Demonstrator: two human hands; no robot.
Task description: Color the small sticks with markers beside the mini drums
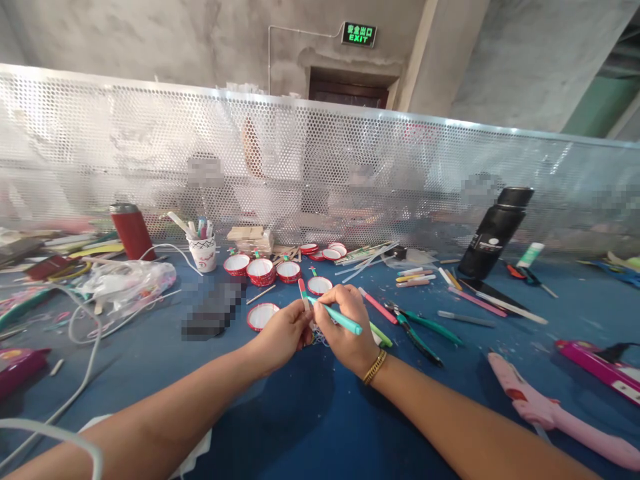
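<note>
Nearest us, to the right of the stick and on our side of it, lies a pink glue gun (560, 413). A little farther in, our left hand (280, 337) pinches the lower part of the stick (302, 288) between thumb and fingers, its red end pointing up and away from us. Just right of the stick, our right hand (350, 327) grips a turquoise marker (343, 320) like a pen, fingers pressed together around it, with its tip at the stick; whether it touches, we cannot tell.

We take the step in hand to be colouring the stick, the red end seeming done and the pale part below it not. The next stroke, we judge, calls for a firm left pinch and a light, steady tip just below the red.

Left of the stick, close to our left hand, sits a round dish (261, 315); well to its right lie green-handled pliers (434, 327). Beyond the stick and to its left we see a stack of dishes (261, 273), then a paper cup (203, 255) of pens. Far to its right leans a black bottle (495, 233), and behind everything stands a mesh screen (280, 167).
</note>
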